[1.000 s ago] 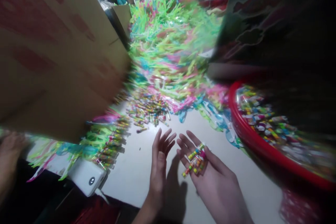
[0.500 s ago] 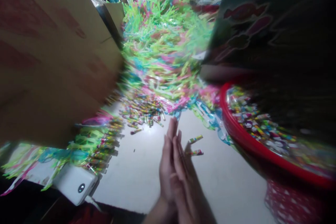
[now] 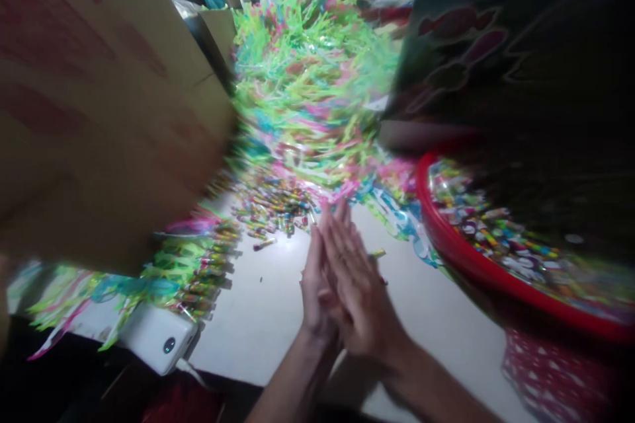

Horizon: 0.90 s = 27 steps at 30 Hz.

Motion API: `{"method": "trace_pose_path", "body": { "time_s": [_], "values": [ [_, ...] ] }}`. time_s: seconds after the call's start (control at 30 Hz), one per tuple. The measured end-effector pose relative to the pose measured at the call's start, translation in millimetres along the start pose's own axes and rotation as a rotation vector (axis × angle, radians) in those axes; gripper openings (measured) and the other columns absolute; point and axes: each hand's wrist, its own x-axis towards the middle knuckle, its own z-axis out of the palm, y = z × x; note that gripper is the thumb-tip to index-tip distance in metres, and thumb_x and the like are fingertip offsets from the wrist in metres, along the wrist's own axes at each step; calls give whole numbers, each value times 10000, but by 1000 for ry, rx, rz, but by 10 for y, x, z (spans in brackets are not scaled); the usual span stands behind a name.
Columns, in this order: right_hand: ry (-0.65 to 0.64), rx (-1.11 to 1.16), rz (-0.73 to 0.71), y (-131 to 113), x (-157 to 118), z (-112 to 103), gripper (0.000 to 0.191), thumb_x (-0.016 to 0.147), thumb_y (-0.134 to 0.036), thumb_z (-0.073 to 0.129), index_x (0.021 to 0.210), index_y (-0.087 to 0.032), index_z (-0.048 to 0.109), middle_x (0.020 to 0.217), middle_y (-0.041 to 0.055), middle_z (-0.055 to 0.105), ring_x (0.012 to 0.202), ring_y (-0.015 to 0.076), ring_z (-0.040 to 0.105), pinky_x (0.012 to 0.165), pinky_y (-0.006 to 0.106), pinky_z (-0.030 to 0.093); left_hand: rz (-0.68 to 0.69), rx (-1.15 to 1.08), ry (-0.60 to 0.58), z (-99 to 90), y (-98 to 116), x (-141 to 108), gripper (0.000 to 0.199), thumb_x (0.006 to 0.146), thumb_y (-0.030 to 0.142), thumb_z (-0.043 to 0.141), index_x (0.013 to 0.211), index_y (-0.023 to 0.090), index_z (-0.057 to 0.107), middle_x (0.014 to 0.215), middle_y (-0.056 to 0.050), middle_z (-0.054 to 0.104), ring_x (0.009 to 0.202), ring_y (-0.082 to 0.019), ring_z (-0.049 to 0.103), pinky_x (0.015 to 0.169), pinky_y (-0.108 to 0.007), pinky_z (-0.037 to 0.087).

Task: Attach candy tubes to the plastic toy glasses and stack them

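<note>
the candy sticks seen earlier on the right palm no longer show there; the left hand [image 3: 311, 291] and right hand [image 3: 360, 297] are pressed palm to palm, fingers [image 3: 337, 231] together, with anything between them hidden. left of the fingers, wrapped candy sticks [image 3: 272, 208] are heaped on the surface [image 3: 238, 337]; one stick [image 3: 377, 252] is seen just right of them, then a red basin [image 3: 444, 241] filled with wrapped sweets [image 3: 496, 231].

candy stick [image 3: 378, 252] | striped, multicoloured | tip showing past pressed hands [image 3: 354, 284]

Left hand [image 3: 313, 284] pressed flat against right hand [image 3: 360, 297].
</note>
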Motion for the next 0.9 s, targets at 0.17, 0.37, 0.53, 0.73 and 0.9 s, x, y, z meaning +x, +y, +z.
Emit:
{"method": "trace_pose_path", "body": {
  "time_s": [0.17,0.37,0.53,0.73,0.9],
  "values": [
    [281,403,309,136,365,-521,543,1147,-559,407,1646,-366,505,1771,-58,367,1676,217,259,1383,465,148,-127,-97,-237,-48,-9,-544,761,1087,623,113,1671,273,451,1719,8,443,1641,-228,382,1369,-431,409],
    [313,1007,663,-282,116,-228,597,1048,-719,501,1503,-376,680,1580,32,637,1552,290,505,1295,551,369,56,104,-164,-53,141,-589,744,1061,619,-55,1754,411,120,1764,104,329,1673,-206,315,1346,-494,449],
    [175,890,684,-395,-295,-77,598,985,-761,548,1403,-382,747,1535,31,672,1596,295,435,1242,594,405,208,233,-43,-243,167,-353,715,1091,610,13,1750,386,178,1751,29,407,1673,-225,337,1382,-512,374],
    [283,307,767,-9,-723,-372,587,996,-655,646,1498,-352,669,1506,130,676,1261,391,714,1088,592,567,455,768,276,-971,193,-392,495,1119,404,446,1612,387,494,1721,-5,465,1652,-234,380,1428,-497,220],
    [108,-440,350,524,-926,-259,528,1102,-399,530,1625,-322,550,1730,58,453,1613,369,381,1341,652,203,371,1616,-90,-1498,-222,-583,663,1081,366,558,1706,341,337,1792,-94,321,1691,-332,280,1388,-693,156]
  ]
}}
